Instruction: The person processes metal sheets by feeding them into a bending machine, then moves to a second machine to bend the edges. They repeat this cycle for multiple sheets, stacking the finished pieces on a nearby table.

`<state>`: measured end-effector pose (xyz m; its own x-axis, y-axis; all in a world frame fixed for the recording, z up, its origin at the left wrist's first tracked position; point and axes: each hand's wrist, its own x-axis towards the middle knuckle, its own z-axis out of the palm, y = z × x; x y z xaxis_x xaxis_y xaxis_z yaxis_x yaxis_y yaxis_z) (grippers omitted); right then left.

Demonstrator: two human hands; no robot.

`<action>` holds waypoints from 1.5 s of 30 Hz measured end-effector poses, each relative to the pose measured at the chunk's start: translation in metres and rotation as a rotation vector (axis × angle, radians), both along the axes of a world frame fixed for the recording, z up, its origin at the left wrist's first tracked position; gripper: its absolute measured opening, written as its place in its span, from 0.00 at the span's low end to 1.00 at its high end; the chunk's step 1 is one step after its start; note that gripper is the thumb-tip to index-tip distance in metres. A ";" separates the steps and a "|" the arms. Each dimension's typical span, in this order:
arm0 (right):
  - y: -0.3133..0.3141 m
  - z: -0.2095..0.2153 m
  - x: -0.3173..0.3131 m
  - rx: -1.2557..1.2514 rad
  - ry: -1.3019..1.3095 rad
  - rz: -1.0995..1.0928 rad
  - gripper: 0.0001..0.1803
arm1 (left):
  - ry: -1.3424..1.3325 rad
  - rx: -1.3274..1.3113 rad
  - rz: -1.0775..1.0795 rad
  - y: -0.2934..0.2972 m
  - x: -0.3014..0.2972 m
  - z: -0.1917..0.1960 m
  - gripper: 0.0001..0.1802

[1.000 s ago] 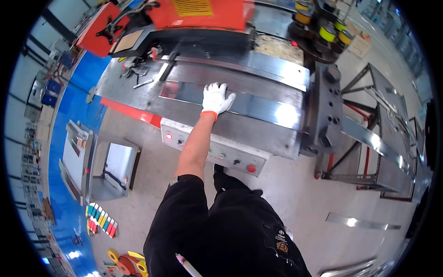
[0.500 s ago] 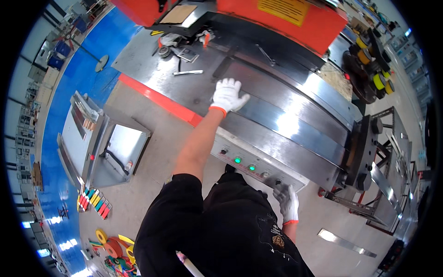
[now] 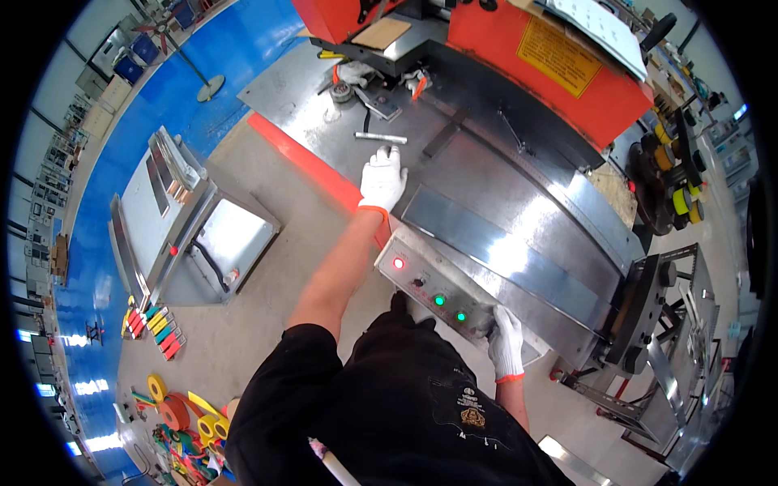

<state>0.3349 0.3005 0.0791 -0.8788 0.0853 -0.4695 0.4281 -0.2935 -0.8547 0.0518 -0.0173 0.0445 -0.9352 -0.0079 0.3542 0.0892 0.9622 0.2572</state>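
A gloved left hand [image 3: 382,180] lies flat on the shiny metal sheet [image 3: 519,251] near the table [image 3: 300,89] front edge; right hand [image 3: 507,344] grips the control panel [image 3: 429,283] corner; a steel rod [image 3: 380,138] lies beyond.

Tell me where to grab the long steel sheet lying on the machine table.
Take the steel sheet by its two short ends, from the near side. It lies flat, long and narrow; the left hand is already at one end, the right hand near the other.

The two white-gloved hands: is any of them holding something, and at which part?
Nothing is held. The left hand lies flat on the long shiny steel sheet, at its left end. The right hand rests at the grey control panel's right corner.
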 end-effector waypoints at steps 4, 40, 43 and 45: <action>-0.010 -0.010 -0.001 0.049 0.020 -0.119 0.19 | 0.099 -0.384 -0.106 -0.032 -0.070 -0.003 0.21; -0.164 0.034 -0.130 -0.025 0.269 0.139 0.13 | -1.648 1.236 -0.505 -0.064 0.062 0.078 0.18; -0.098 0.023 -0.121 0.048 0.457 -0.200 0.13 | -1.538 1.303 -0.271 -0.086 0.043 0.078 0.16; -0.051 0.018 -0.112 0.092 0.485 -0.425 0.15 | -1.185 1.118 -0.126 -0.099 0.023 0.066 0.15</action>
